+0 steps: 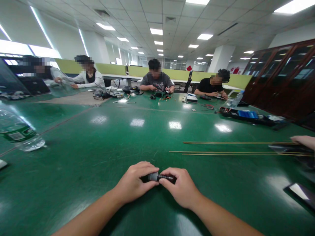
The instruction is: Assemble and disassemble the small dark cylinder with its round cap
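Observation:
Low over the green tabletop (118,141), both my hands grip a small dark grey cylindrical part (153,177). It lies sideways between them, with a ridged, thread-like section in the middle. My left hand (135,182) is closed around its grey left end, thumb and fingers on opposite sides. Closed on the darker right end is my right hand (182,186), its fingertips almost meeting those of the left. The palms hide both ends of the part, so I cannot make out its exact kind.
Thin brass-coloured rods (221,143) lie to the right, near another person's hand (305,141). A phone-like device (299,193) sits at the right edge, a water bottle (19,131) on the left. Several people work across the table among tools, parts and a black tray (248,116).

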Demonstrator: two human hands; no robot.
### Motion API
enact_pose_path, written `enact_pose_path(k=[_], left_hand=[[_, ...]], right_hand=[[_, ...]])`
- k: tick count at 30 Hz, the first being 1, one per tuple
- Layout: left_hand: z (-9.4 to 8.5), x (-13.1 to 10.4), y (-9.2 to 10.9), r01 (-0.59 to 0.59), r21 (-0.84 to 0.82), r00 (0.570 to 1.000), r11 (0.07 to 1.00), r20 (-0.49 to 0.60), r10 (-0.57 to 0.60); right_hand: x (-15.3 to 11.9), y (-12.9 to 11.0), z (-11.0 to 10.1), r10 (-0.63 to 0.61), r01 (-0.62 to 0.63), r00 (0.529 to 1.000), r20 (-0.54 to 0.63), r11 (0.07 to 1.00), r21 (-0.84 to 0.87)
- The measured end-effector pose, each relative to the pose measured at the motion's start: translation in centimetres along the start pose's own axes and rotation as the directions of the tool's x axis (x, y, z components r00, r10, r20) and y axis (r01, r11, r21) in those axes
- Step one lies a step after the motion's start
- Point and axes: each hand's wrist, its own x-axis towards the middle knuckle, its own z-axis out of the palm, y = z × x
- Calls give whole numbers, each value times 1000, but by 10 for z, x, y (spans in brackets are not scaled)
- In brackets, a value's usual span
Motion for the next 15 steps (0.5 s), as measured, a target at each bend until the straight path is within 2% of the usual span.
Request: enact_pose_path(k=[15], left_hand=[[-2, -1, 0, 18, 0, 1000, 1000, 3, -18]], right_hand=[[0, -3, -1, 9, -9, 1000, 3, 1000, 13]])
